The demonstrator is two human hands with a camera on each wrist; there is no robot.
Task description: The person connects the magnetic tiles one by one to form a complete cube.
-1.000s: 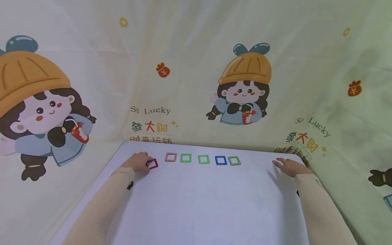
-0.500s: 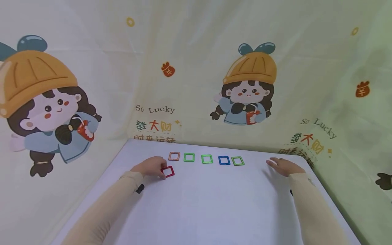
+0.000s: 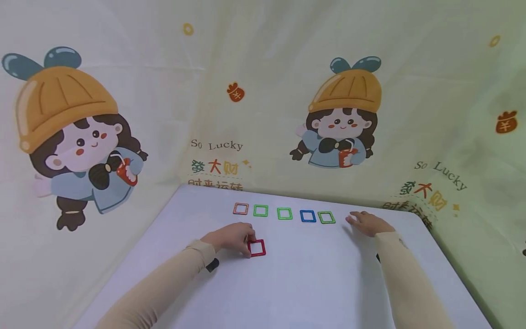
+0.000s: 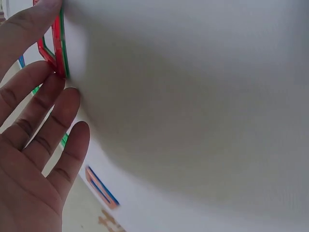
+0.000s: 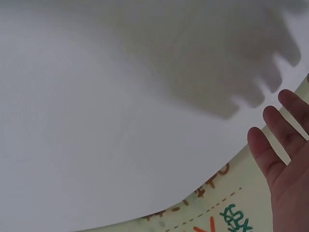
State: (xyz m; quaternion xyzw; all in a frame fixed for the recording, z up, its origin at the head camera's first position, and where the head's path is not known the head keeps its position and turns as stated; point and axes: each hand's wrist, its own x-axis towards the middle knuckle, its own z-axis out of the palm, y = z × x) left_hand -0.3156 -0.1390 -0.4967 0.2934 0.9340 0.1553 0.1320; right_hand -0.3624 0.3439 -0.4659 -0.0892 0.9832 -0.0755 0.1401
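Observation:
My left hand (image 3: 231, 237) pinches a red square frame tile (image 3: 264, 247) at its left edge, over the table's middle. In the left wrist view, thumb and forefinger grip this red tile (image 4: 58, 43), which shows a green edge along one side; the other fingers spread away from it. Beyond lies a row of similar hollow squares: an orange tile (image 3: 240, 214), a green tile (image 3: 260, 216), a second green tile (image 3: 285, 219), a blue tile (image 3: 308, 221) and a tilted green tile (image 3: 327, 223). Near the row's right end, my right hand (image 3: 370, 224) hovers with relaxed fingers, holding nothing.
The white table (image 3: 304, 283) has its far edge against a cream cloth backdrop (image 3: 263, 137) printed with cartoon figures and lettering. More of that cloth rises along the left and right sides. In the right wrist view, the hand's shadow falls on the tabletop.
My left hand has carried the red tile from the row's left end rightward and nearer to me. The right hand has shifted slightly left. The head view has turned a little left.

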